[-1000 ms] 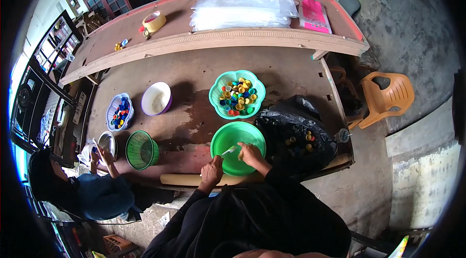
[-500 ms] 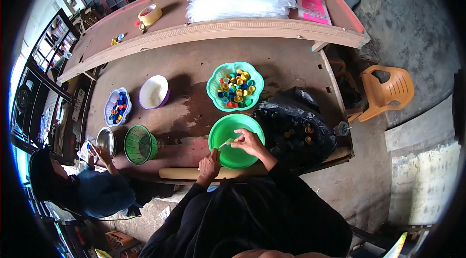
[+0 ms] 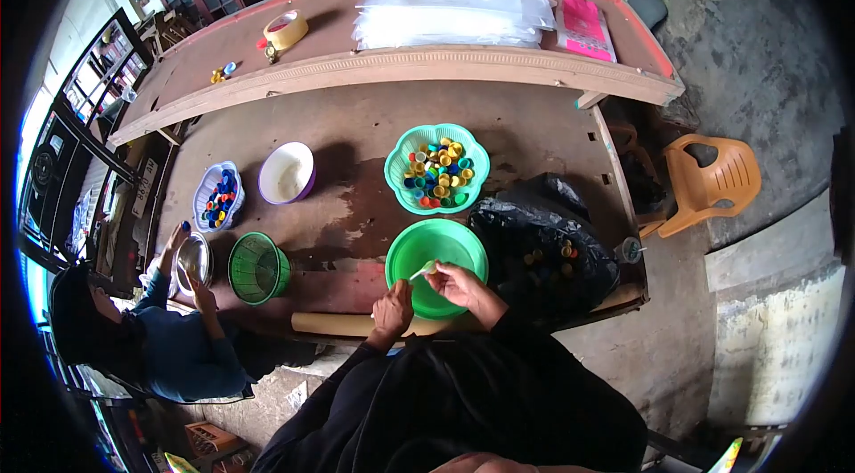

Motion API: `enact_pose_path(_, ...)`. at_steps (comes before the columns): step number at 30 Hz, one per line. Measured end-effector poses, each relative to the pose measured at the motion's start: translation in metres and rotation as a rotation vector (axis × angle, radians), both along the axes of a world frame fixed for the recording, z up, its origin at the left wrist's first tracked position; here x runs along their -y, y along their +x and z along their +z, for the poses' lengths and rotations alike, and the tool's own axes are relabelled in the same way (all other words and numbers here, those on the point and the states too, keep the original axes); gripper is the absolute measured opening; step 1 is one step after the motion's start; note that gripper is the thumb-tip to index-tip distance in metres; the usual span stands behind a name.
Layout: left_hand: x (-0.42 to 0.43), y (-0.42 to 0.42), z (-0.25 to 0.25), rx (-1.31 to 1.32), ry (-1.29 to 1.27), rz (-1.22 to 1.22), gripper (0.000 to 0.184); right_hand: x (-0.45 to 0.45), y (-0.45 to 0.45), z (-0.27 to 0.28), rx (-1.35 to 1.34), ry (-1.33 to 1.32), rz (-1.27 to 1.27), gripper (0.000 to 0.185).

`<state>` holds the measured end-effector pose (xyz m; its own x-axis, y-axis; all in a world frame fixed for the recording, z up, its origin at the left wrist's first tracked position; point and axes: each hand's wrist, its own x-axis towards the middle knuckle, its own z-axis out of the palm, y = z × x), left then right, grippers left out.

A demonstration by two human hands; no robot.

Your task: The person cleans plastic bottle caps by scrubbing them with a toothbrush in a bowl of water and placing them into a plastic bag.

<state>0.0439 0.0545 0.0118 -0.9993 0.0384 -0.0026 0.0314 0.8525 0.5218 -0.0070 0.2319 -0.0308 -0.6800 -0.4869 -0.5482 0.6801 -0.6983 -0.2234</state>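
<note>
My left hand (image 3: 392, 309) is closed round a thin pale tool (image 3: 418, 275) at the front left rim of the green basin (image 3: 450, 243). Over the basin, my right hand (image 3: 459, 284) pinches a small yellowish-green piece, perhaps a cap (image 3: 431, 267), against the tool's tip. Behind the basin stands a mint scalloped bowl (image 3: 398, 192) with many coloured caps. A black plastic bag (image 3: 570, 288) lies open to the right, some caps inside it.
At the left, a co-worker (image 3: 183, 353) holds a dark cap and a tool by a metal bowl (image 3: 207, 252). Nearby stand a green basket (image 3: 267, 246), a purple-white bowl (image 3: 308, 172) and a lilac bowl (image 3: 203, 199) with caps. A raised shelf (image 3: 401, 61) spans the back.
My right hand has turned and drawn in closer round the small piece at the tool's tip. The co-worker's hands have moved apart, one reaching up toward the lilac bowl with a cap.
</note>
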Motion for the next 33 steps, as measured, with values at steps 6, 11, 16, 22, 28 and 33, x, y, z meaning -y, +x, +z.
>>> enact_pose_path(6,0.011,-0.010,-0.008,0.069,-0.020,0.092,0.020,-0.007,-0.003,0.007,-0.902,1.262,0.230,0.020)
enact_pose_path(11,0.007,-0.008,-0.002,0.050,-0.048,0.031,0.019,-0.015,0.003,-0.033,-1.212,1.696,0.418,0.036)
enact_pose_path(16,0.006,0.005,-0.015,0.008,-0.049,-0.085,0.018,-0.008,-0.007,0.027,-1.081,1.458,0.454,0.047)
enact_pose_path(22,-0.001,-0.004,-0.006,-0.076,-0.051,-0.122,0.016,-0.012,-0.011,0.040,-1.074,1.381,0.348,0.056)
enact_pose_path(28,0.000,-0.009,0.006,-0.040,-0.045,-0.122,0.016,-0.011,-0.013,0.034,-0.985,1.273,0.338,0.058)
enact_pose_path(33,0.006,-0.007,-0.005,0.040,-0.016,-0.055,0.016,-0.016,-0.012,0.045,-1.011,1.313,0.362,0.048)
